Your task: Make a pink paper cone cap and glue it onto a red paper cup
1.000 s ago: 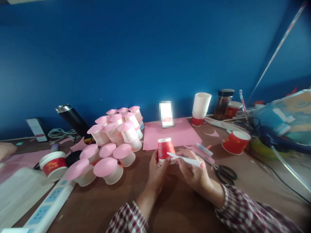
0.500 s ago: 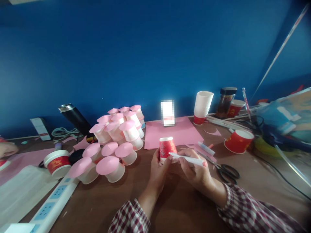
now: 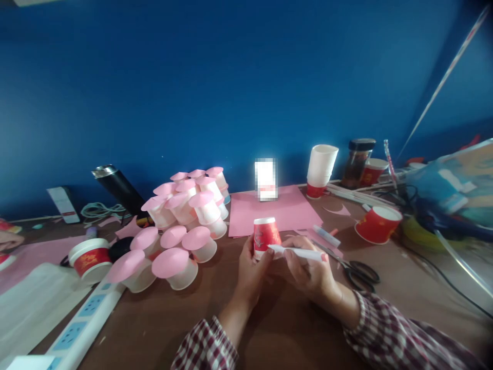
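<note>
My left hand (image 3: 249, 275) is closed round a red and white paper cup (image 3: 266, 234), which it holds upside down in front of me. Dark marks show on the left part of the cup's red side. In my right hand (image 3: 314, 272) is a white marker pen (image 3: 302, 253) with a reddish end pointing right. The pen's tip is close to the lower red side of the cup; whether it touches I cannot tell. Beyond the cup lie pink paper sheets (image 3: 246, 213).
Several upturned cups with pink paper cones (image 3: 175, 261) stand at left, near a power strip (image 3: 73, 326). Black scissors (image 3: 364, 275), a red cup (image 3: 379, 224) and stacked white cups (image 3: 322, 164) are on the right. Another person's hand (image 3: 10, 240) shows at the far left edge.
The pen's tip has dropped slightly from the cup's red side towards its lower edge. My left hand keeps hold of the cup. The other person's hand at far left has shifted slightly.
</note>
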